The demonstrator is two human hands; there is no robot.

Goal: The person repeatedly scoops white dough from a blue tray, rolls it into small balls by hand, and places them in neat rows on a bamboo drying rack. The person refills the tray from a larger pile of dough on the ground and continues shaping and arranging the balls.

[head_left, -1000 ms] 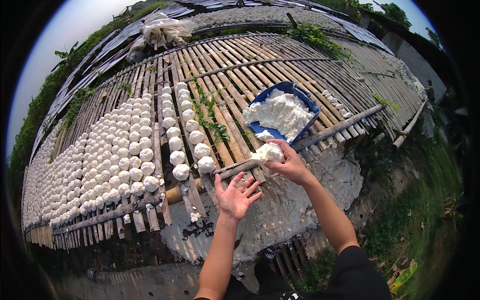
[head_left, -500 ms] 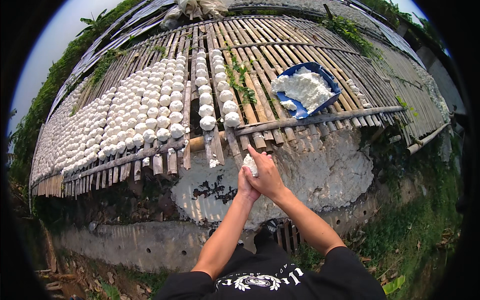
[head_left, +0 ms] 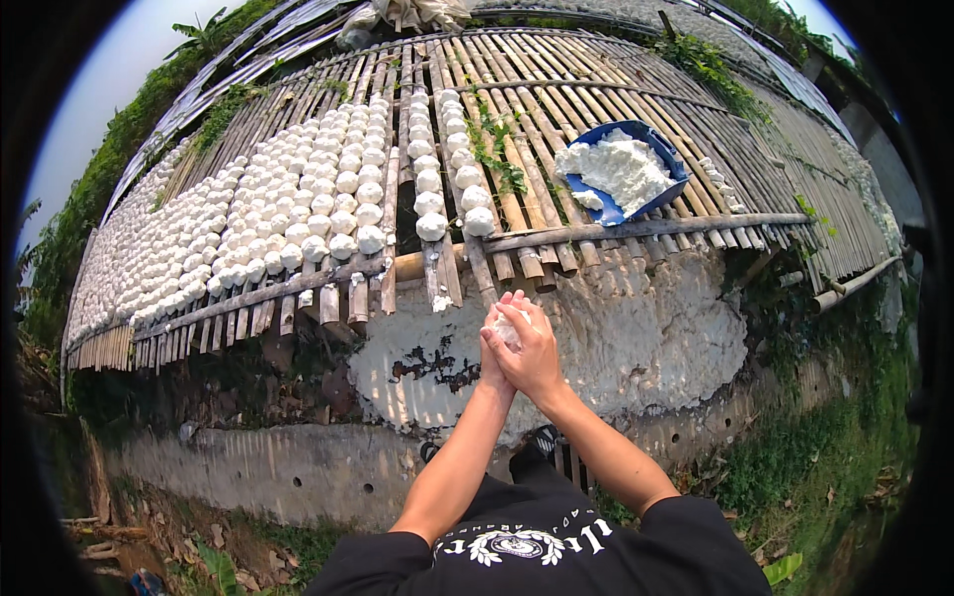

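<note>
Both my hands are pressed together in front of the bamboo rack, cupped around a lump of white crumbly paste [head_left: 509, 327]. My left hand [head_left: 493, 364] supports it from the left and below, its fingers mostly hidden. Over it from the right lies my right hand [head_left: 535, 350], fingers curled around the lump. Ahead and to the right, a blue container [head_left: 679, 177] with an open side rests tilted on the rack, holding a large mass of the same white paste [head_left: 624, 171]. Rows of rounded white balls [head_left: 370, 238] sit on the slats at the left.
The bamboo rack [head_left: 556, 99] stretches away ahead, with a pole [head_left: 646, 229] along its near edge. A green vine [head_left: 505, 164] pokes up between slats. Beneath my hands is a pale crusted patch of ground [head_left: 636, 348], with a low concrete ledge [head_left: 298, 472] nearer me.
My right hand's fingers, one of them stretched out before, have curled over the lump. The view has shifted slightly, moving the rack to the right in the picture.
</note>
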